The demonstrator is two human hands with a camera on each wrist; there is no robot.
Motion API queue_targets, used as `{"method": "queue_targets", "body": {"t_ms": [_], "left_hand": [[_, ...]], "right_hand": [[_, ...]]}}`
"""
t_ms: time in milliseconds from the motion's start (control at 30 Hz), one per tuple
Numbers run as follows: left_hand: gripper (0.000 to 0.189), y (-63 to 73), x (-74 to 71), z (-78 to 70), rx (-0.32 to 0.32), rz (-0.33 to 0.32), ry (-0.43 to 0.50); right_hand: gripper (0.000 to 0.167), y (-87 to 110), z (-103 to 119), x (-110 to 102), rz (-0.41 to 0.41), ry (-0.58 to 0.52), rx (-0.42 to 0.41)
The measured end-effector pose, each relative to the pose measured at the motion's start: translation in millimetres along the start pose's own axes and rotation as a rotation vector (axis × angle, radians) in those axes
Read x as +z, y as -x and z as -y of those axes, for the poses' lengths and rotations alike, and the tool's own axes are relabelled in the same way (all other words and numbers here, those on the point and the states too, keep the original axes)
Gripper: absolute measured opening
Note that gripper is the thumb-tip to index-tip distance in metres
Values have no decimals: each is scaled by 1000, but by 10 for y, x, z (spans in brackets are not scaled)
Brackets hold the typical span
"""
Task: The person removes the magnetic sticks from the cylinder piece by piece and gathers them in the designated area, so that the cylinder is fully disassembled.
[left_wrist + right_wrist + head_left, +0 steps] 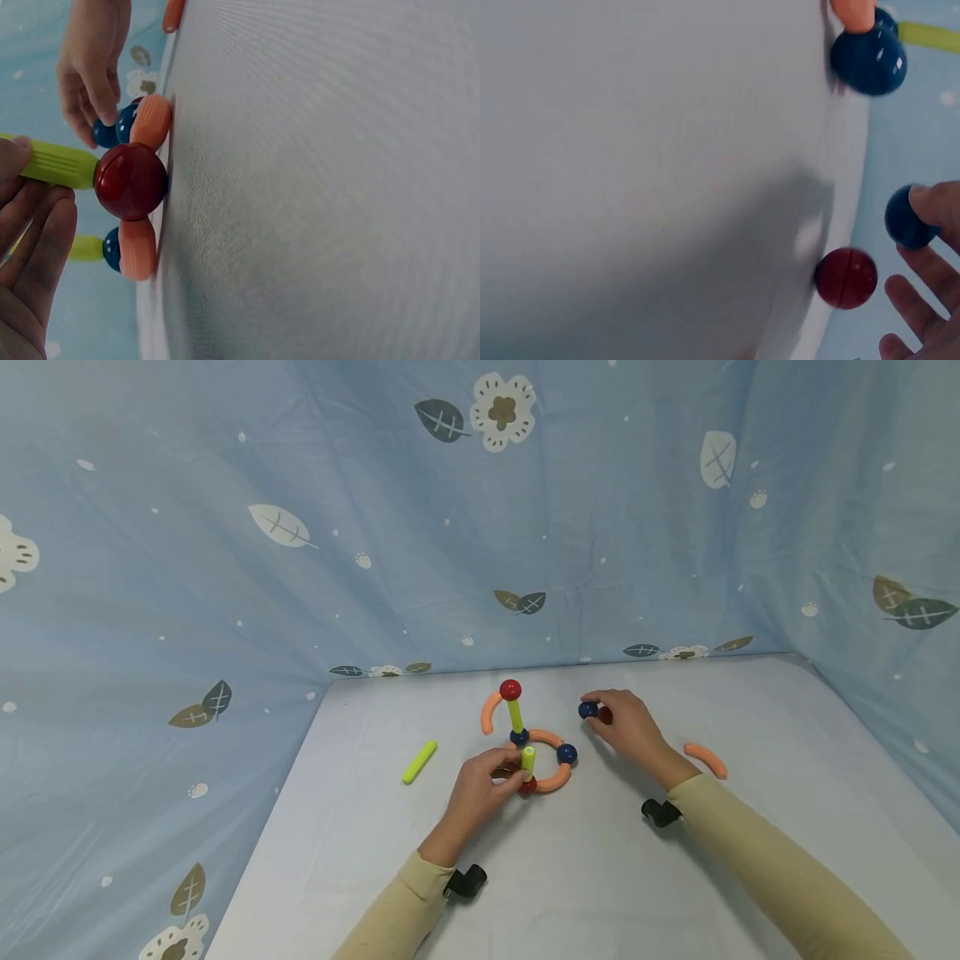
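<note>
My left hand (480, 787) pinches a yellow-green stick (528, 762) that stands upright on a red ball (131, 181). This ball is part of a ring of orange curved sticks (555, 778) and blue balls (567, 753) lying on the table. At the ring's far side another yellow-green stick (515, 716) rises, topped by a red ball (510, 690) with an orange curved stick (489, 714) hanging from it. To the right of the ring, my right hand (633, 727) holds a blue ball (909, 217) between thumb and finger, above the table. A loose red ball (846, 278) sits just below those fingers.
Left of the ring lies a loose yellow-green stick (419, 762). A loose orange curved stick (705, 760) rests to the right, beyond my right wrist. The white-covered table (570, 877) ends at a blue patterned curtain (420, 543) behind.
</note>
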State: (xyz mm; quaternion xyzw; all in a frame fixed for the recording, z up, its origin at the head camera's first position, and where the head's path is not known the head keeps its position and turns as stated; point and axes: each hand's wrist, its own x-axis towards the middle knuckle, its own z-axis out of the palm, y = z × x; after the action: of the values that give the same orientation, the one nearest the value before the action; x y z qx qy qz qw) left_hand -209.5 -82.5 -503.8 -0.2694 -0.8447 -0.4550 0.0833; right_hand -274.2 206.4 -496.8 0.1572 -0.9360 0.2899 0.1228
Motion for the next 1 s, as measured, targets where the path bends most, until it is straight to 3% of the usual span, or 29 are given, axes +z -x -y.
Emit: {"method": "queue_targets", "body": {"t_ms": [200, 367, 1000], "left_hand": [[24, -4, -2, 1, -3, 2, 6], [24, -5, -3, 3, -2, 5, -2], [23, -10, 1, 4, -2, 13, -5]], "right_hand": [[37, -109, -60, 36, 43, 82, -33], [38, -168, -82, 66, 103, 129, -11], [38, -197, -131, 110, 123, 78, 15]]}}
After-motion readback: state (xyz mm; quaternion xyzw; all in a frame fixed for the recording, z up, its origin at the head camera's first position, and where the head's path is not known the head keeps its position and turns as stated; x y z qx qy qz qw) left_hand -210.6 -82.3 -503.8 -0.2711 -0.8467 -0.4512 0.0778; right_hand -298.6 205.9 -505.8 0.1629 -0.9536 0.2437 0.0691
